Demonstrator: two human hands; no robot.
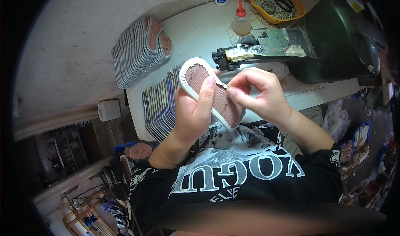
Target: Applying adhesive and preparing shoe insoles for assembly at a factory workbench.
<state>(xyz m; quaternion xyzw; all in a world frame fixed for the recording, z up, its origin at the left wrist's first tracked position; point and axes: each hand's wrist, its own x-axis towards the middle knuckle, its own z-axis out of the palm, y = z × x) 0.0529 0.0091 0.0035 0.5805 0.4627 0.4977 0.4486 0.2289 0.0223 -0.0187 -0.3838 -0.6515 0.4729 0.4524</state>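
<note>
In front of my chest I hold up a shoe sole [227, 109] with a brownish-pink ribbed face and a white edging [193, 61], gathered into pleats around its upper end. My left hand [191, 111] is closed around the sole's left side, its thumb lying across the ribbed face. At the sole's right edge, my right hand [262, 90] pinches a small loose-looking bit of the edging between thumb and forefinger. The fingers of my left hand behind the sole are mostly hidden.
Behind the sole is a green sewing machine [275, 46]. A tied stack of grey soles [137, 48] and a row of striped insoles [160, 103] sit at left. Farther back are a red-capped bottle [241, 23] and a yellow basket [271, 17] of cord and tape.
</note>
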